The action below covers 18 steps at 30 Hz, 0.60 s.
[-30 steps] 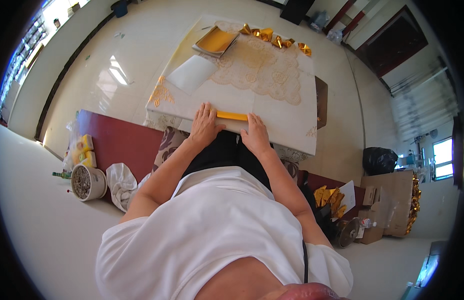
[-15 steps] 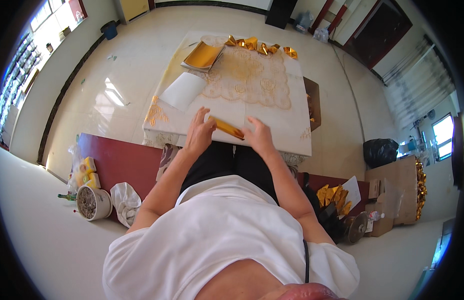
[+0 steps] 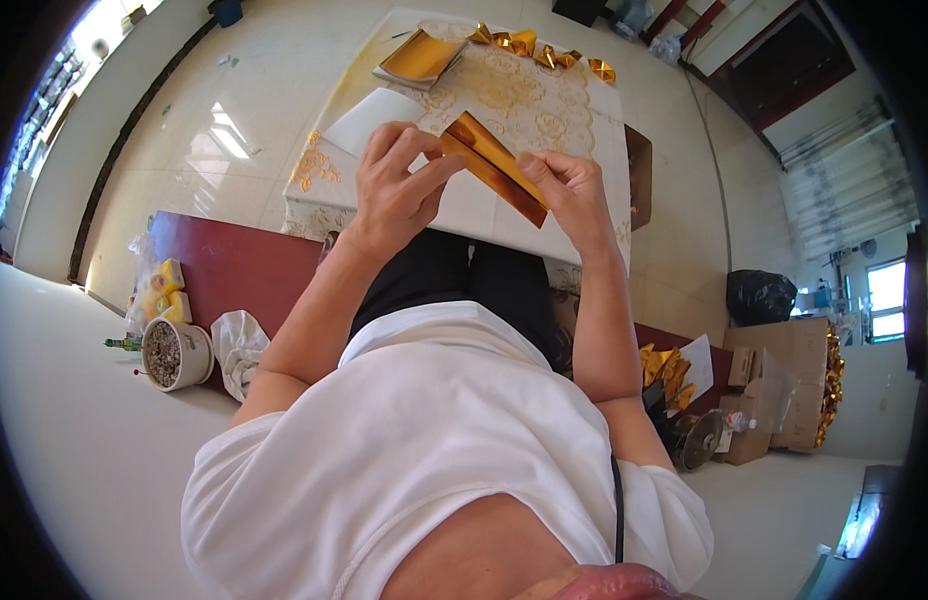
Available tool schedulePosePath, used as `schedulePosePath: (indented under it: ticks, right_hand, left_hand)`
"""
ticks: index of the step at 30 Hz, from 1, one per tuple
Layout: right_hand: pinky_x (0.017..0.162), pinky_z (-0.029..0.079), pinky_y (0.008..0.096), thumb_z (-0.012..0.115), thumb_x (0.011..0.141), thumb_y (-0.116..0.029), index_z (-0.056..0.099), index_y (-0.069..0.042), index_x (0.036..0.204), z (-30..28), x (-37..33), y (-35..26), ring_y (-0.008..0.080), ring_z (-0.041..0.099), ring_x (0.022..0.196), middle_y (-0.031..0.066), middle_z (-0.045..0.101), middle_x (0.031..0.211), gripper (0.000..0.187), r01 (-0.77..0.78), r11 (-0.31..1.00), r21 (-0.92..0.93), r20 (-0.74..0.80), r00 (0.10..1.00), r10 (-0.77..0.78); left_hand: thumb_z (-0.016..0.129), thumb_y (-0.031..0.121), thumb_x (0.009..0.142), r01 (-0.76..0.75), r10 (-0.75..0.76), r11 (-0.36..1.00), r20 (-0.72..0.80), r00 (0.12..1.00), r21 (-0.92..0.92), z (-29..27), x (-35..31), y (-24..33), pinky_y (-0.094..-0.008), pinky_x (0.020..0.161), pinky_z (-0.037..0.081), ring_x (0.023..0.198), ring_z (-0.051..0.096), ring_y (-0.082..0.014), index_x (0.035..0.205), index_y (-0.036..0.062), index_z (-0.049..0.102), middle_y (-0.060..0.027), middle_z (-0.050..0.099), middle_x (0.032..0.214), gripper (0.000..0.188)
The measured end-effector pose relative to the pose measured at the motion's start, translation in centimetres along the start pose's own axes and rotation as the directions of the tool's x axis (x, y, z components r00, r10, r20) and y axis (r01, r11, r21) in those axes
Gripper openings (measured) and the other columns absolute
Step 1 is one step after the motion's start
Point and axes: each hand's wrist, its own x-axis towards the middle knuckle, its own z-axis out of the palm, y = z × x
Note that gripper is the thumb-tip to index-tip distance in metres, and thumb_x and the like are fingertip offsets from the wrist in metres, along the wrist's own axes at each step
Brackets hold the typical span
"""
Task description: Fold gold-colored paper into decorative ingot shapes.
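Note:
A creased strip of shiny gold foil paper (image 3: 496,165) is held up above the near edge of the table, slanting down to the right. My right hand (image 3: 569,190) pinches its right side between thumb and fingers. My left hand (image 3: 402,185) is closed at the strip's left end, thumb and fingertips against it. Beyond the hands lies a white sheet (image 3: 369,120) on the tablecloth. Past it rests a stack of gold paper (image 3: 421,58). Several folded gold foil pieces (image 3: 524,42) stand along the table's far edge.
A lace-patterned cloth covers the table (image 3: 594,215). To the left, a red bench (image 3: 219,260) bears yellow packages (image 3: 167,290), a pot of grit (image 3: 177,355) and a white cloth bag (image 3: 241,345). At right are gold foil pieces (image 3: 667,372), cardboard boxes (image 3: 799,370) and a black bag (image 3: 761,298).
Both hands have risen from the table's near edge with the gold foil paper. The strip now shows more of its width and tilts more steeply. The view has shifted slightly.

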Motion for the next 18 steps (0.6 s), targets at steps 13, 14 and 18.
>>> schedulePosePath:
  ticks: [13, 14, 18]
  right_hand:
    - [0.078, 0.058, 0.0266, 0.071, 0.099, -0.022, 0.072, 0.001, 0.108, 0.6, -0.8, -0.2, 0.0132, 0.071, 0.087, 0.0099, 0.074, 0.099, 0.026, -0.328, 0.592, 0.736, 0.135, 0.928, 0.347]
    - [0.078, 0.058, 0.0266, 0.071, 0.099, -0.022, 0.072, 0.001, 0.108, 0.9, -0.8, -0.5, 0.0132, 0.071, 0.087, 0.0099, 0.074, 0.099, 0.026, -0.328, 0.591, 0.737, 0.134, 0.928, 0.347]
    - [0.077, 0.058, 0.0301, 0.071, 0.098, -0.027, 0.069, 0.002, 0.114, 2.1, -1.0, -0.8, 0.0171, 0.071, 0.085, 0.0115, 0.072, 0.098, 0.033, -0.315, 0.542, 0.779, 0.068, 0.902, 0.426]
  left_hand:
    - [0.075, -0.009, 0.073, 0.109, -0.108, 0.993, 0.031, 0.994, -0.037, 0.3, -0.2, 1.5, -0.0369, 0.076, 0.055, 0.091, 0.065, -0.0286, 0.099, 0.0074, 0.075, -0.006, 0.068, 0.094, 0.031]
    - [0.075, -0.009, 0.073, 0.109, -0.108, 0.993, 0.032, 0.994, -0.037, 0.4, -0.3, 1.8, -0.0369, 0.076, 0.055, 0.091, 0.065, -0.0286, 0.099, 0.0074, 0.075, -0.006, 0.068, 0.094, 0.031]
    - [0.071, -0.006, 0.081, 0.377, -0.342, 0.885, 0.17, 0.924, -0.274, 0.3, -0.8, 3.5, -0.0371, 0.079, 0.057, 0.095, 0.069, -0.0302, 0.109, 0.0052, 0.076, -0.0101, 0.072, 0.102, 0.03]
